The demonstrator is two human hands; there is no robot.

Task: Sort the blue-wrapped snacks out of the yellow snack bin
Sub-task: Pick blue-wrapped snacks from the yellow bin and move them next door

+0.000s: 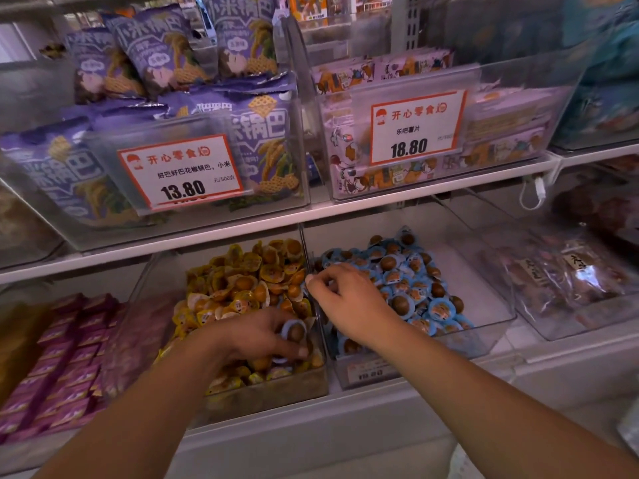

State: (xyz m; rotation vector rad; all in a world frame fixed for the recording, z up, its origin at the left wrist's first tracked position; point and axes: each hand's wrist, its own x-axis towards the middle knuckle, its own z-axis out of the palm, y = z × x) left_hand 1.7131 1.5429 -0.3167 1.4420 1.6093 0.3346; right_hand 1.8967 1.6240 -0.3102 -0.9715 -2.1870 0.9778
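A clear bin on the lower shelf is heaped with yellow-wrapped snacks. To its right, a second clear bin holds blue-wrapped snacks. My left hand is down in the yellow bin near its front right corner, fingers closed on a blue-wrapped snack; another blue wrapper peeks out under the fingers. My right hand hovers over the left edge of the blue bin by the divider, thumb and fingers pinched together; whether anything is in them is hidden.
Purple-pink packets fill the bin at left, and bagged brown snacks lie at right. The upper shelf carries bins of purple bags and pink packs with price cards, overhanging the lower bins.
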